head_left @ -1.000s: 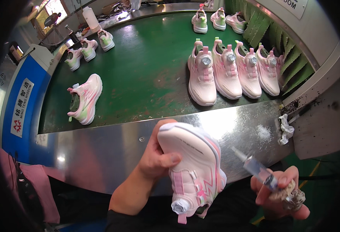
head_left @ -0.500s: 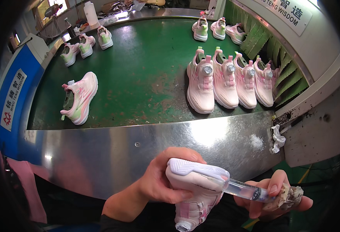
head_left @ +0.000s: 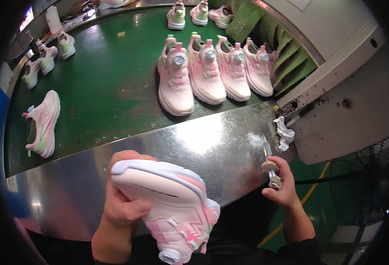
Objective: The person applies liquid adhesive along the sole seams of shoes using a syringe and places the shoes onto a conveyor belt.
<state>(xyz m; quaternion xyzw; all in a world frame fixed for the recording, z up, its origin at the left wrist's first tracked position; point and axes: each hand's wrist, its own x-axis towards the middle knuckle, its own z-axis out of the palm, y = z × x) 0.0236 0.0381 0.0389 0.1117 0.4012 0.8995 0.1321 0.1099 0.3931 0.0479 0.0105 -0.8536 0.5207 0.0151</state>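
Observation:
My left hand (head_left: pixel 119 205) is closed around the toe end of a pink and white sneaker (head_left: pixel 172 194). The shoe is tipped on its side, its white sole edge uppermost and its dial and straps lowest. Off to the right, my right hand (head_left: pixel 287 183) grips a clear syringe (head_left: pixel 268 152) with a crumpled wrapping around its rear end. The syringe's front end points away from me, over the steel ledge (head_left: pixel 159 148) beside a patch of white flecks (head_left: pixel 255 139). The shoe and the syringe are well apart.
Several matching sneakers (head_left: pixel 175 84) stand in a row on the green conveyor belt (head_left: pixel 110 79), with more behind. One sneaker (head_left: pixel 46 123) lies at the left. A crumpled white tissue (head_left: pixel 284 132) sits at the ledge's right end. Green strip flaps (head_left: pixel 287 57) hang at the right.
My right hand has drawn the syringe away from the shoe and out over the ledge's right part. My left hand has turned the shoe so more of its side shows. The view has shifted right.

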